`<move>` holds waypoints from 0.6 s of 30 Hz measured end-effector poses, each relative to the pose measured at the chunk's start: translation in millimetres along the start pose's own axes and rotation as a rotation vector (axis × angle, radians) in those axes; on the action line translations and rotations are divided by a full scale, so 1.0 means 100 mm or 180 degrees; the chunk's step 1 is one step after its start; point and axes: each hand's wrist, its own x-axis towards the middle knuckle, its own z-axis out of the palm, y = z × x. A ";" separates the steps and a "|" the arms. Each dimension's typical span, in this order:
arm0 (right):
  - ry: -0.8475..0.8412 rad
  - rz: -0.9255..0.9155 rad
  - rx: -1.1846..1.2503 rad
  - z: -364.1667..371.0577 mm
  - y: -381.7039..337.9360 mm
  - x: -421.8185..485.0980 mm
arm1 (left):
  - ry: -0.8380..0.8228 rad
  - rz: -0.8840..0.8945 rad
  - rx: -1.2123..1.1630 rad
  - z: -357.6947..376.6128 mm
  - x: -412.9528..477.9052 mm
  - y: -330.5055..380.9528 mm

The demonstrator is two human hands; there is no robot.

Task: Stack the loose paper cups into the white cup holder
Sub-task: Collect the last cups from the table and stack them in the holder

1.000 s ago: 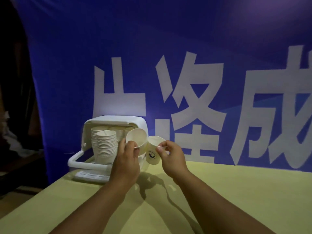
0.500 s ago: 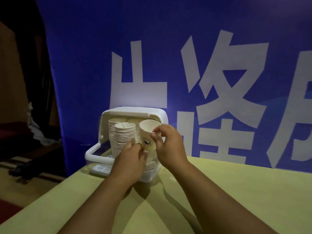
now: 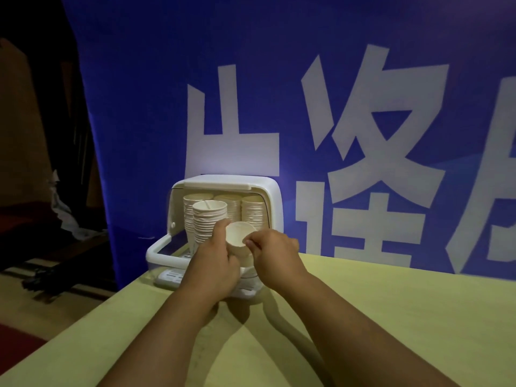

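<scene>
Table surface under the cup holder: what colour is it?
Pale yellow-green table, clearest in the head view.

cup holder at far left of table, banner behind, cup stacks inside, loose cup just before them

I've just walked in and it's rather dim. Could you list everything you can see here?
white plastic cup holder: one, white, on the table's far left end, front open.
stacks of paper cups: at least four, cream-white, upright inside the holder.
loose white paper cup: one, white, tilted, held in front of the stacks.
yellow-green table: one, yellow-green, across the foreground.
blue banner: one, blue with large white characters, behind the table.
pale crumpled thing: one, whitish, perhaps cloth, in the dark area at left.
left hand: one, holds the loose cup's side.
right hand: one, pinches that cup's rim.
</scene>
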 end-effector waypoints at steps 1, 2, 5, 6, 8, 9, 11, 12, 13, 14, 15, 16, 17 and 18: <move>0.0054 -0.0055 -0.0272 0.00 0.00 0.00 | -0.0005 0.0001 0.0029 0.00 0.00 0.00; 0.0109 -0.0043 -0.0406 0.00 0.00 -0.01 | 0.0005 -0.0019 0.0082 0.01 0.00 -0.01; 0.0135 0.0313 -0.0232 0.01 -0.01 -0.01 | 0.0107 -0.0179 0.0221 0.02 0.00 0.00; 0.0136 0.0359 -0.0226 0.02 0.00 -0.01 | 0.0168 -0.0196 0.0229 0.03 0.00 0.00; 0.0070 0.0416 -0.0294 0.05 0.01 -0.01 | 0.0281 -0.0200 0.0219 0.05 0.00 0.01; 0.0012 0.0446 -0.0309 0.06 0.02 0.00 | 0.0315 -0.0210 0.0209 0.05 0.00 0.02; -0.0124 0.0514 -0.0272 0.08 0.03 0.00 | 0.0360 -0.0239 0.0161 0.05 0.01 0.01; -0.0180 0.0546 -0.0224 0.09 0.03 0.00 | 0.0394 -0.0239 0.0134 0.05 0.01 0.00; -0.0231 0.0562 -0.0152 0.09 0.03 0.01 | 0.0431 -0.0221 0.0100 0.05 0.01 0.00; -0.0259 0.0559 -0.0045 0.09 0.02 0.01 | 0.0464 -0.0190 0.0061 0.05 0.01 0.00; -0.0251 0.0544 0.0105 0.09 0.01 0.01 | 0.0497 -0.0154 0.0019 0.05 0.01 0.00; -0.0211 0.0527 0.0293 0.10 0.00 0.01 | 0.0533 -0.0122 -0.0027 0.05 0.01 0.00; -0.0167 0.0524 0.0472 0.10 -0.01 0.01 | 0.0565 -0.0101 -0.0070 0.04 0.01 0.01; -0.0129 0.0521 0.0580 0.10 -0.01 0.01 | 0.0589 -0.0095 -0.0094 0.04 0.02 0.00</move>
